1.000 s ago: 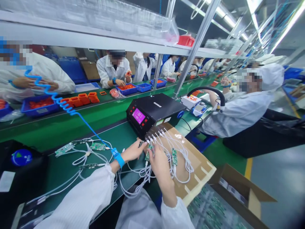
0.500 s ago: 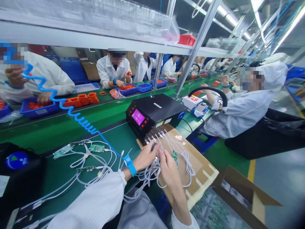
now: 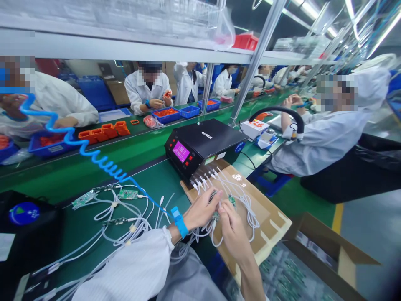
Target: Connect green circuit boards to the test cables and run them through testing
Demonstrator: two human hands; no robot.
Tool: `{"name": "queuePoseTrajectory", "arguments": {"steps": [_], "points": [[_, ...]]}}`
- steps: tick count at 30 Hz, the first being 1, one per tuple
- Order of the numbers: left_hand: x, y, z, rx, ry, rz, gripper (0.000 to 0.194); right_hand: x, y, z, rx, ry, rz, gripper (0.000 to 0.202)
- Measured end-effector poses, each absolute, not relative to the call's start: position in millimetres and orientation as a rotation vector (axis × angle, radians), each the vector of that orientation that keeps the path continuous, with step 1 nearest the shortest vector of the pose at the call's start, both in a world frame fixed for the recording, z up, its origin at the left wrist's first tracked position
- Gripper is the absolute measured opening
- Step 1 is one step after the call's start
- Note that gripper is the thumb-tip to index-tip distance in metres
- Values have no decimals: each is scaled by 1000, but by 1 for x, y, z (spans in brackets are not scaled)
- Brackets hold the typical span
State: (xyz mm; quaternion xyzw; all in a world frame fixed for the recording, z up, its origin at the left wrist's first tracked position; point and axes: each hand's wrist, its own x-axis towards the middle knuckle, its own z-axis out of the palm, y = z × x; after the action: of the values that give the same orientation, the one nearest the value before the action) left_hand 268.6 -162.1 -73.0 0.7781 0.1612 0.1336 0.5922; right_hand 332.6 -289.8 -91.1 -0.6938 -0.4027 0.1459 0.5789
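Over a flat cardboard sheet (image 3: 266, 213), my left hand (image 3: 199, 212), with a blue strap on its wrist, is closed on a small circuit board (image 3: 214, 195); the fingers cover most of it. Right beside it, my right hand (image 3: 233, 223) is pinched at the board's near side. What sits between its fingertips is hidden. White cables (image 3: 249, 213) loop around and under both hands. Another green circuit board (image 3: 232, 200) lies on the cardboard just beyond my right hand. Beyond the hands stands a black box with a lit pink screen (image 3: 181, 152), with white plugs at its side.
On the green bench to the left lie several cabled boards (image 3: 128, 194). A blue coiled cord (image 3: 106, 167) runs to my wrist strap. An open carton (image 3: 332, 255) and bagged boards (image 3: 288, 271) sit low at right. Co-workers sit across the belt and at right.
Both hands have shifted slightly right and down in view, staying together. The dark board's edge shows between my left fingers. The co-worker at right has brought their hands together.
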Motion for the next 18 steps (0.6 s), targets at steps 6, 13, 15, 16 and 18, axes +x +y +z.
{"name": "queuePoseTrajectory", "arguments": {"steps": [6,13,15,16,18], "points": [[272,-165,-69,1826,378,329,43,338,-292,-94,-1659,-990,303,38],[282,-159,-71,1824,418,341,47,341,-299,-90,-1630,-1058,243,35],[287,-150,-70,1772,509,423,53,333,-306,-85,-1560,-1141,326,37],[289,-147,-69,1754,539,450,56,329,-308,-84,-1535,-1171,362,39],[291,-143,-66,1752,525,433,59,321,-310,-86,-1559,-1153,340,39]]}}
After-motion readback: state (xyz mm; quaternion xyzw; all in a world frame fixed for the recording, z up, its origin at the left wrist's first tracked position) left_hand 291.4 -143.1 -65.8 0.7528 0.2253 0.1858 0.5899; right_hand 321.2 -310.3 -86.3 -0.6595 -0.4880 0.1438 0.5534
